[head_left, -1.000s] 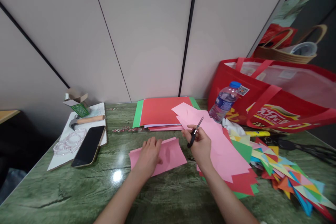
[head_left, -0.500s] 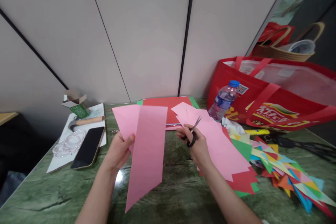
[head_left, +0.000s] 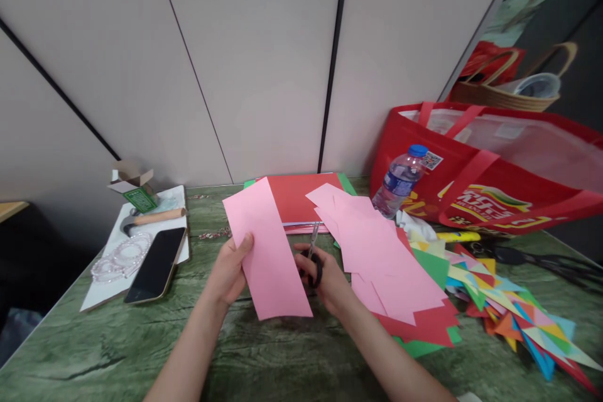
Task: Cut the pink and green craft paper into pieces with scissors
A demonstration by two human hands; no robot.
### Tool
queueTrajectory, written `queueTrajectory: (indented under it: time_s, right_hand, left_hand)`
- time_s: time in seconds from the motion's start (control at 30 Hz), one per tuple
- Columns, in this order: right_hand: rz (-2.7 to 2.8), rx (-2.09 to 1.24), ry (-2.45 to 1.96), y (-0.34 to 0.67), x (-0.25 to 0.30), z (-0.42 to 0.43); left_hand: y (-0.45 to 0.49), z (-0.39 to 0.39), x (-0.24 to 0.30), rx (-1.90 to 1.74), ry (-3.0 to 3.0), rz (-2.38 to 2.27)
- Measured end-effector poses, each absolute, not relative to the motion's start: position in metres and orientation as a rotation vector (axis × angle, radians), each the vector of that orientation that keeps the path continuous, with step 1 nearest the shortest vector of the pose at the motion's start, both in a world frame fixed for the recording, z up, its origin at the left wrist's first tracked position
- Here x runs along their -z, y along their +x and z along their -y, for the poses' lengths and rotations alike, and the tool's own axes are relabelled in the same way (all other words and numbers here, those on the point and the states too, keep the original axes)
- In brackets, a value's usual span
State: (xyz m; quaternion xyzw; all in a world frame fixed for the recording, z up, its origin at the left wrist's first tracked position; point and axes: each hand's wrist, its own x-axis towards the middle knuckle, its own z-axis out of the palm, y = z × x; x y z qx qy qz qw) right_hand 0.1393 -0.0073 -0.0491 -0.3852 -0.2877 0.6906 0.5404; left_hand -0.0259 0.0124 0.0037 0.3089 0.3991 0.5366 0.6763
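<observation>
A pink sheet of paper (head_left: 266,264) is pinched by its left edge in my left hand (head_left: 230,267), thumb on its face. It is held tilted above the table. Close to the sheet's right edge, my right hand (head_left: 327,279) grips a pair of scissors (head_left: 315,257) with black handles, blades pointing up and away. Whether the blades are parted is hard to make out. To the right of that hand lie several pink sheets (head_left: 372,239), spread over red sheets (head_left: 424,323) and green ones. Behind the held paper rests a stack topped with red paper (head_left: 306,195).
On the left, a white board (head_left: 106,282) bears a phone (head_left: 155,264), a hammer (head_left: 157,217), clear beads (head_left: 125,257) and a small green box (head_left: 141,198). Rightward are a water bottle (head_left: 400,182), a red bag (head_left: 471,176) and a pile of folded coloured paper (head_left: 513,311).
The pink sheet, which hung with a fold or overlap, now shows as one flatter, tilted rectangle. My right hand has moved left and down with the scissors, closer to the sheet.
</observation>
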Motion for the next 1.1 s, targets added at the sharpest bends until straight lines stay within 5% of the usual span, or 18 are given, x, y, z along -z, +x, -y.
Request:
queueTrajectory:
  time_s: [0.33, 0.6, 1.1]
  right_hand:
    - [0.699, -1.881, -0.814, 0.139, 0.041, 0.014]
    - [0.567, -1.336, -1.000, 0.161, 0.044, -0.006]
    - [0.784, -0.828, -1.246, 0.202, 0.042, -0.017]
  left_hand:
    - [-0.021, -0.007, -0.004, -1.078, 0.710, -0.878]
    - [-0.018, -0.003, -0.004, -1.058, 0.702, -0.892]
    - [-0.030, -0.015, -0.005, -1.147, 0.880, -1.168]
